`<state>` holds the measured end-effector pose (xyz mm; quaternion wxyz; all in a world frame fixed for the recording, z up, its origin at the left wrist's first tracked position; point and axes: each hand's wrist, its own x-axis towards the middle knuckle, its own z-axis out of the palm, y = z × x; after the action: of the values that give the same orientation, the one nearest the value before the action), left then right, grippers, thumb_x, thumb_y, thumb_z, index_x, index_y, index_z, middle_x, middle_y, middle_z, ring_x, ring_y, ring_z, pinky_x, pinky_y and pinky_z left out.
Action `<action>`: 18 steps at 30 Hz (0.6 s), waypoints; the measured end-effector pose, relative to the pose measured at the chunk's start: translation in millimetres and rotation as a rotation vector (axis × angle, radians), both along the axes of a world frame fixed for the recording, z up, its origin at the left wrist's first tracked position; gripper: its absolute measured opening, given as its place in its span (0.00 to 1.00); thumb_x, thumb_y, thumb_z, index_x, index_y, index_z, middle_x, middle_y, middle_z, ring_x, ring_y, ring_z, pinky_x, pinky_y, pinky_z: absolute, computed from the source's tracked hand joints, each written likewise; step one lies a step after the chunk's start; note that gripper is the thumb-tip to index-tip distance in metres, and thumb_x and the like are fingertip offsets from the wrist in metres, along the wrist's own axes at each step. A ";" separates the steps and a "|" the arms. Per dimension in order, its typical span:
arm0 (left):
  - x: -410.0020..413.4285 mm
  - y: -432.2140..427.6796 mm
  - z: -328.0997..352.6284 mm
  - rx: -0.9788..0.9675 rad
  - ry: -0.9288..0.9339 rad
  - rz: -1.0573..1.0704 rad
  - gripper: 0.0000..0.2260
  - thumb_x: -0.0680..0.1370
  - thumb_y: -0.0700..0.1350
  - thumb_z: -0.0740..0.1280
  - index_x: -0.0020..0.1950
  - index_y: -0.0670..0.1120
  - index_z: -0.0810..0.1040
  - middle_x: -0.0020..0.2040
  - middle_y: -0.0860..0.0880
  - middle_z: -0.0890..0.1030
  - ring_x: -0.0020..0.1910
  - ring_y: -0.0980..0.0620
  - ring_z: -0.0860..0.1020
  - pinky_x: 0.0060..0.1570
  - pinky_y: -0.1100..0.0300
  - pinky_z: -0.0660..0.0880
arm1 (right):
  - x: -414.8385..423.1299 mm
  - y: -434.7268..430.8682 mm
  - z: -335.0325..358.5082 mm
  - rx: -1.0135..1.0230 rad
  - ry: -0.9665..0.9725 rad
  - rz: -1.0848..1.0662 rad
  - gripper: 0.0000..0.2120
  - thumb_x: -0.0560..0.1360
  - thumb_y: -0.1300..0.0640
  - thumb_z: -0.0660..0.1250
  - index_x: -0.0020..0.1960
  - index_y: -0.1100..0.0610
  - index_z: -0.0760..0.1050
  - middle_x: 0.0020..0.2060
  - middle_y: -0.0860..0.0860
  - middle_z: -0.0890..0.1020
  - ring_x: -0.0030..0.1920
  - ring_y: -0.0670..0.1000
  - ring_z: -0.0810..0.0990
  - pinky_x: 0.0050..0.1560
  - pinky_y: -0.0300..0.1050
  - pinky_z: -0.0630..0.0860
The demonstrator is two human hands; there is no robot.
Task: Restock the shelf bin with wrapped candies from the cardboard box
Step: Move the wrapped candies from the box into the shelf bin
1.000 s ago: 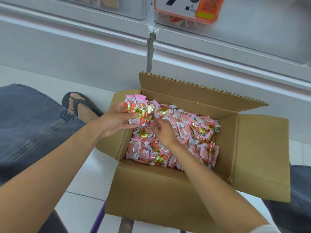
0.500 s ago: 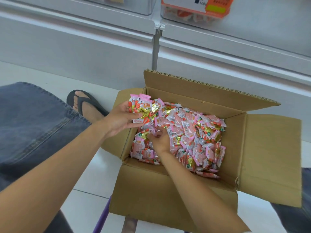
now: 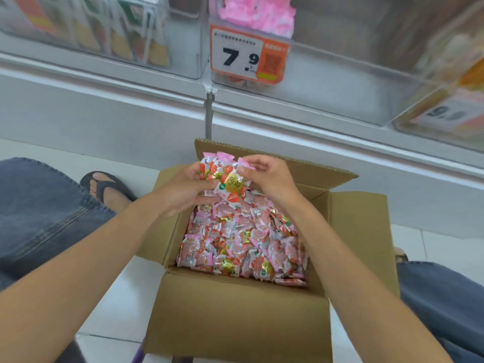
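Cardboard box (image 3: 235, 310): open, on the floor.
Wrapped candies (image 3: 243, 242): loose strawberry-print packets, still thick across the box.
Left hand (image 3: 183, 189): curled round a bunch (image 3: 222, 176) of candies, now raised above the box's far end; a second ago it was low at the pile.
Right hand (image 3: 269, 176): up out of the pile, pinching the bunch's top.
Shelf bin (image 3: 340, 82): clear, behind the 7.9 price tag (image 3: 248, 56), newly in view. Judgement: gathering is done and the transfer comes next.
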<state>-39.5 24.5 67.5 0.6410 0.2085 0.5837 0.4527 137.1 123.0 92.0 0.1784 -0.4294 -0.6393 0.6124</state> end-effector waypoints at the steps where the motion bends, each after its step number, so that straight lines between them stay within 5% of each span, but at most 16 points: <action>1: 5.2 2.8 11.1 0.026 -0.056 -0.009 0.18 0.79 0.36 0.66 0.68 0.43 0.72 0.62 0.42 0.81 0.59 0.46 0.81 0.57 0.49 0.80 | 0.5 0.8 9.8 0.032 -0.001 -0.017 0.10 0.72 0.60 0.74 0.53 0.54 0.81 0.51 0.49 0.85 0.49 0.47 0.83 0.55 0.40 0.79; 3: 15.2 6.4 37.1 0.087 -0.186 -0.026 0.21 0.77 0.40 0.68 0.70 0.41 0.70 0.64 0.39 0.79 0.61 0.43 0.80 0.61 0.46 0.77 | 3.4 1.4 26.1 0.080 0.013 -0.059 0.10 0.72 0.60 0.75 0.53 0.55 0.81 0.50 0.52 0.84 0.51 0.51 0.83 0.55 0.46 0.79; 5: 23.4 8.5 62.3 0.160 -0.126 -0.093 0.24 0.74 0.40 0.71 0.69 0.41 0.70 0.61 0.39 0.80 0.59 0.43 0.81 0.59 0.50 0.79 | 6.6 1.7 45.3 0.133 0.056 -0.102 0.11 0.72 0.59 0.75 0.54 0.54 0.80 0.51 0.53 0.83 0.50 0.52 0.82 0.52 0.47 0.79; 10: 38.7 19.9 122.4 0.289 0.029 -0.048 0.20 0.75 0.30 0.68 0.66 0.40 0.71 0.56 0.40 0.83 0.53 0.44 0.83 0.55 0.54 0.80 | 17.7 6.4 100.9 0.138 -0.035 0.070 0.37 0.75 0.40 0.66 0.77 0.55 0.57 0.64 0.50 0.77 0.60 0.49 0.79 0.65 0.49 0.74; 15: 49.4 48.3 188.5 0.464 0.269 -0.217 0.18 0.75 0.30 0.68 0.62 0.43 0.71 0.49 0.45 0.80 0.48 0.50 0.82 0.51 0.60 0.80 | 20.3 20.3 160.4 0.232 0.127 0.113 0.18 0.80 0.53 0.65 0.66 0.59 0.69 0.50 0.53 0.82 0.49 0.49 0.81 0.56 0.50 0.78; 18: 44.5 72.8 219.8 0.538 0.572 -0.280 0.17 0.76 0.43 0.70 0.63 0.48 0.71 0.59 0.44 0.76 0.57 0.48 0.79 0.57 0.52 0.79 | 23.0 39.8 197.5 0.279 0.216 0.097 0.08 0.81 0.58 0.64 0.59 0.55 0.73 0.41 0.51 0.81 0.42 0.49 0.78 0.52 0.51 0.77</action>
<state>5.1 97.3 287.3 0.4311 0.5634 0.5652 0.4211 160.1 162.8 289.4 0.2740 -0.3007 -0.7153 0.5682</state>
